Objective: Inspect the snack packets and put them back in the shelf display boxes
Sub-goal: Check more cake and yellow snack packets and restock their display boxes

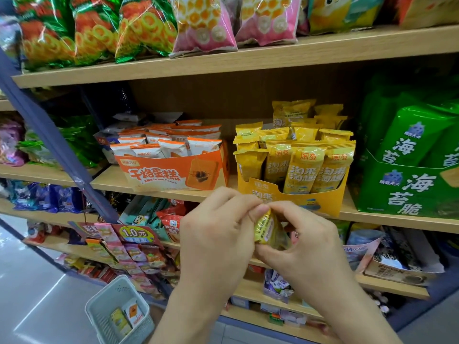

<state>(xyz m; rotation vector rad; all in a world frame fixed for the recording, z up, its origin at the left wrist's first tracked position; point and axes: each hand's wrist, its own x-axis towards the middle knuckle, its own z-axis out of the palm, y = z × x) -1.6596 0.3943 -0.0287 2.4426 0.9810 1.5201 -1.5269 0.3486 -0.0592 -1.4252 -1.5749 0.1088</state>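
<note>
Both pinching yellow packet just below yellow display box – left hand and right hand gripping edges, likely turning it for inspection

Colour reference, by clock position in view:
- 5 o'clock: snack packet, yellow with dark print.
- 9 o'clock: orange display box, white lettering (its white packets have orange tops).
- 4 o'clock: yellow display box.
- 3 o'clock: green carton, white characters.
- 12 o'clock: pink bags, orange honeycomb pattern.
- 7 o'clock: basket, pale grey.
</note>
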